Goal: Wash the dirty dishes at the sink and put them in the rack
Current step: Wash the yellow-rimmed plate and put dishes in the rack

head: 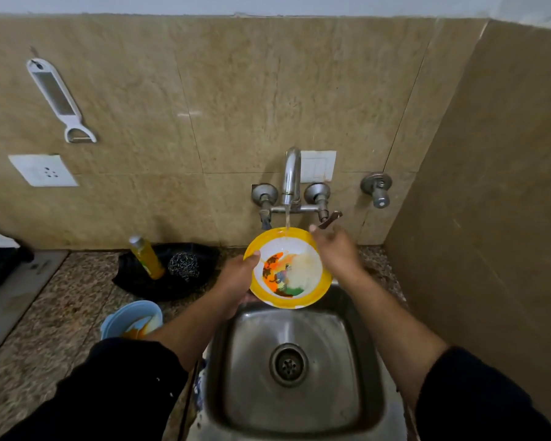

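Observation:
A yellow-rimmed white plate (pixel 315 291) with a colourful print is held tilted above the back of the steel sink (pixel 357 402). My left hand (pixel 239 275) grips its left rim, thumb on the inner face. Water runs from the chrome tap (pixel 291 173) onto the plate's upper part. My right hand (pixel 336 249) lies over the plate's right rim, fingers stretched toward the tap's right lever (pixel 330 219); whether it touches the plate is unclear.
A light blue bowl (pixel 131 319) with orange residue sits on the granite counter left of the sink. Behind it a black tray (pixel 201 281) holds a yellow soap bottle (pixel 147 257) and a steel scrubber (pixel 183 265). A peeler (pixel 58 100) hangs on the wall.

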